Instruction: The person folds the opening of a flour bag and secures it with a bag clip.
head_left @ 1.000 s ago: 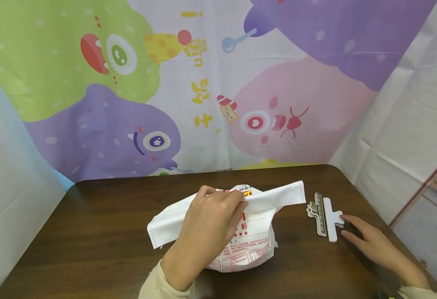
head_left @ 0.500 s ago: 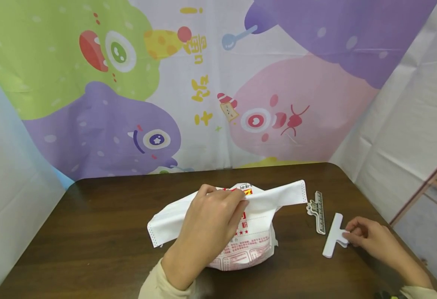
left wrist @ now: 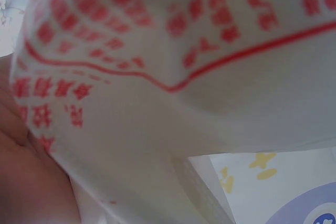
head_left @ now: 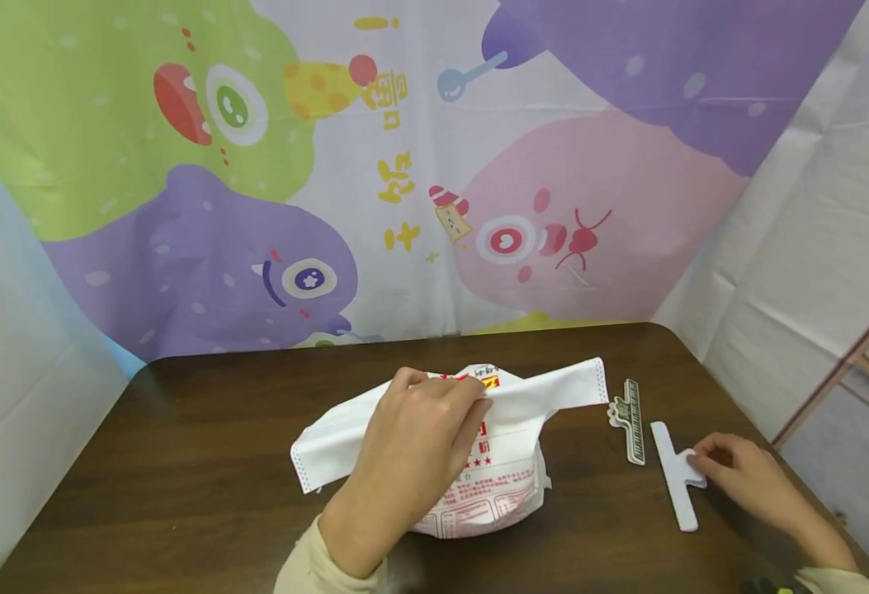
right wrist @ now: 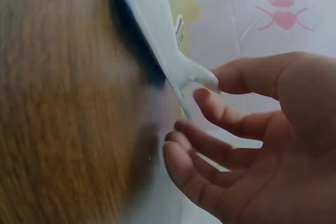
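Observation:
My left hand (head_left: 422, 441) grips the folded-over top of a white paper bag (head_left: 504, 474) with red print, near the middle of the table. The fold sticks out on both sides of the hand, and the left wrist view is filled by the bag's printed side. At the right, my right hand (head_left: 753, 483) pinches the short handle of a white bag clip (head_left: 675, 483) between thumb and forefinger. Up close in the right wrist view, the other fingers curl loosely below the clip (right wrist: 152, 22). A second clip with a patterned bar (head_left: 633, 425) lies between bag and white clip.
The dark wooden table (head_left: 181, 462) has rounded back corners. Behind it hangs a cloth backdrop (head_left: 419, 297) with cartoon monsters, and pale sheets close off both sides. A small dark and yellow-green object (head_left: 764, 586) shows at the bottom right edge.
The right thumb and forefinger, at first around the clip's handle, have drawn the white clip nearer, away from the patterned one, and turned it. The left hand and bag have stayed still.

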The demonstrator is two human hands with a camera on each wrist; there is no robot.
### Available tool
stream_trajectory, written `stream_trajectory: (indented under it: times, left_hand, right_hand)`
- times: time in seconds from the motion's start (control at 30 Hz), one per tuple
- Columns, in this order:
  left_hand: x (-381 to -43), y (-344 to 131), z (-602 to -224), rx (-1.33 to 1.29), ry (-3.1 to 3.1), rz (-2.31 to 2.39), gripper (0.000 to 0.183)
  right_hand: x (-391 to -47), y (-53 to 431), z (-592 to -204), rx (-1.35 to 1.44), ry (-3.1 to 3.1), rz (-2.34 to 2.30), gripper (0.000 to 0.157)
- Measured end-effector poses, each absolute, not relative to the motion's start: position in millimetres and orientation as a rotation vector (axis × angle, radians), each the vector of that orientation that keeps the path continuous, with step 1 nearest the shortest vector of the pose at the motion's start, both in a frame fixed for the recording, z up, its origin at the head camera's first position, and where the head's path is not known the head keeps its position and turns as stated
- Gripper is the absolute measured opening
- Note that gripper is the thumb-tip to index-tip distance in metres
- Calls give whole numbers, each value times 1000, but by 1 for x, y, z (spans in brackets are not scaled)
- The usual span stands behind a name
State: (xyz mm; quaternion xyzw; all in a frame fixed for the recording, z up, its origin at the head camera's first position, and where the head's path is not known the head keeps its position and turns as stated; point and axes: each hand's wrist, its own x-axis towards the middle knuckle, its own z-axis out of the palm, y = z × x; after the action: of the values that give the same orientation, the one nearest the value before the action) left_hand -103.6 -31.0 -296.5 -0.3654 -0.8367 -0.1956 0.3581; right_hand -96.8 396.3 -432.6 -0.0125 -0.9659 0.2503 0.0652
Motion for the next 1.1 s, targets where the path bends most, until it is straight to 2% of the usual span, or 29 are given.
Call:
stream_trajectory:
  times: [0.33, 0.6, 0.73, 0.87, 0.93, 1.1]
  left_hand:
    - [-104, -32, -297, -946, -2148, -507, 4]
    - [-103, -31, -298, -942, -2154, -504, 4]
    - [-104, -31, -297, -944, -2151, -504, 4]
    - [-104, -31, -297, -947, -2147, -510, 4]
    - [-104, -31, -297, -945, -2147, -509, 4]
    - [-103, -30, -297, -939, -2153, -503, 4]
  right_hand:
    - [-96, 396, -432, -90, -2829, 988, 17]
    - [-97, 399, -432, -111, -2689, 1186, 43]
    - [-96, 403, -430, -123, -2669, 1064, 40]
    - [-95, 404, -428, -101, -2634, 978, 30]
    - [-95, 404, -428, -87, -2608, 1060, 27]
    - [-96, 402, -429, -78, -2571, 1290, 34]
